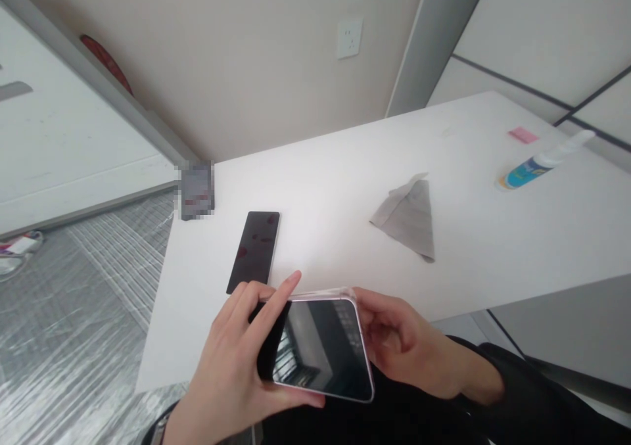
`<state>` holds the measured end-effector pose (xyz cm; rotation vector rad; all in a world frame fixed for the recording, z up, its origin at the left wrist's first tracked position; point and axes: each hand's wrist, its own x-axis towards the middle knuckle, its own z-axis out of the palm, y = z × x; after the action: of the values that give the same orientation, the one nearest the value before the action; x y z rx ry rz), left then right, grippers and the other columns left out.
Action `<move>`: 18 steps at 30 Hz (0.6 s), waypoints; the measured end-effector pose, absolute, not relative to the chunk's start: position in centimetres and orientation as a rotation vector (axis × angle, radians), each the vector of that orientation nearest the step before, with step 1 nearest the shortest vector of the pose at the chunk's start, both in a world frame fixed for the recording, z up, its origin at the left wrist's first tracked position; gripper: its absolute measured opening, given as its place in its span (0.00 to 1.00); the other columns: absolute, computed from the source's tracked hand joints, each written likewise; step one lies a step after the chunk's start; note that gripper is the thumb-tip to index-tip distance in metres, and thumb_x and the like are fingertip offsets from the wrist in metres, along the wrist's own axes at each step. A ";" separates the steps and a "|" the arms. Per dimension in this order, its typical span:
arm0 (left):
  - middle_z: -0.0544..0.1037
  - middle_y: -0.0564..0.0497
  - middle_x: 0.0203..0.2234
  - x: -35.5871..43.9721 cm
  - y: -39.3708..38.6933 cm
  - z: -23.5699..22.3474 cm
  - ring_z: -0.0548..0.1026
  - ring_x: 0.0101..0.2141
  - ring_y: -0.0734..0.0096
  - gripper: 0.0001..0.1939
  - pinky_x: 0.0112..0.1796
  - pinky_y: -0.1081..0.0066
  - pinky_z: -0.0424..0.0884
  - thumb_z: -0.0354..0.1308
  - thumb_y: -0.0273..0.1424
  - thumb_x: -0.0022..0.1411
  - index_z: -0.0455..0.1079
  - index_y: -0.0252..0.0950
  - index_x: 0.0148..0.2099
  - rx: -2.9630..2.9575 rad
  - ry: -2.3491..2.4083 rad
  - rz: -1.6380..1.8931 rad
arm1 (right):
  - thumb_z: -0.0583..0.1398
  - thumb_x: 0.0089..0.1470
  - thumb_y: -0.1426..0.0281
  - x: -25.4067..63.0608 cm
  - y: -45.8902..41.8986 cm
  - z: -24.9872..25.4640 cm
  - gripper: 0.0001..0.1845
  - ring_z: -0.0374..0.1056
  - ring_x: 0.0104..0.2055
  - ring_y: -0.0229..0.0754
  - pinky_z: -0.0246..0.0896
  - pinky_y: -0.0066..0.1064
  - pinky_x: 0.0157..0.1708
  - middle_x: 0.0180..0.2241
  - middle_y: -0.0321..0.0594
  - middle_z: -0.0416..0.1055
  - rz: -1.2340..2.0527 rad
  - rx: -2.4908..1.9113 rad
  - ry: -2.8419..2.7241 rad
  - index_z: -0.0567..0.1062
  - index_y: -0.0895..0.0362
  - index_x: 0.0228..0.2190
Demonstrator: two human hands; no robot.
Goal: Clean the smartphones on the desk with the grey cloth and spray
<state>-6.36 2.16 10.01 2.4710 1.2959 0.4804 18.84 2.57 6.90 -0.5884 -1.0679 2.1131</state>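
Observation:
A smartphone (320,346) with a dark, reflective screen and a pale pinkish frame lies sideways between my hands, above my lap. My left hand (236,359) grips its left end, with fingers across the screen and the thumb along the lower edge. At the upper right corner, my right hand (404,340) has its fingers curled against the phone, partly hidden behind it. A whitish, see-through strip, perhaps a clear case, shows along the top edge. Just beyond my left hand, a second dark smartphone (256,248) rests flat on the white table (315,188).
A folded grey cloth (407,218) lies mid-table. Toward the right stand a white spray bottle (532,169) with a blue label and, behind it, a small pink piece (522,135). A blurred-out grey object (197,192) sits at the left corner. A wall socket (350,37) is above the table.

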 end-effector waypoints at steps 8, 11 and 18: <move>0.67 0.46 0.55 -6.5 0.3 8.3 0.73 0.53 0.58 0.38 0.56 0.59 0.72 0.66 0.43 0.61 0.60 0.46 0.70 2.238 1.248 0.794 | 0.65 0.62 0.48 18.0 2.1 7.8 0.25 0.73 0.37 0.41 0.67 0.33 0.44 0.36 0.40 0.78 2.131 -0.624 -1.128 0.77 0.52 0.50; 0.71 0.42 0.59 -6.7 0.0 8.0 0.73 0.59 0.53 0.35 0.69 0.46 0.53 0.63 0.46 0.65 0.60 0.43 0.69 2.334 1.265 0.835 | 0.62 0.66 0.49 17.8 2.2 8.3 0.22 0.73 0.37 0.42 0.67 0.33 0.42 0.34 0.40 0.78 2.036 -0.701 -1.287 0.78 0.54 0.47; 0.79 0.41 0.52 -6.9 -0.6 7.5 0.77 0.54 0.55 0.34 0.71 0.42 0.37 0.48 0.53 0.74 0.60 0.38 0.72 2.652 1.282 0.899 | 0.56 0.64 0.40 17.1 2.1 9.8 0.31 0.58 0.25 0.40 0.57 0.31 0.25 0.24 0.37 0.68 1.794 -0.972 -1.575 0.82 0.53 0.36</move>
<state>-6.94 -0.57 7.54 2.6524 1.2818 0.8993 17.14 2.11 9.75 -0.9723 -1.5752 1.7943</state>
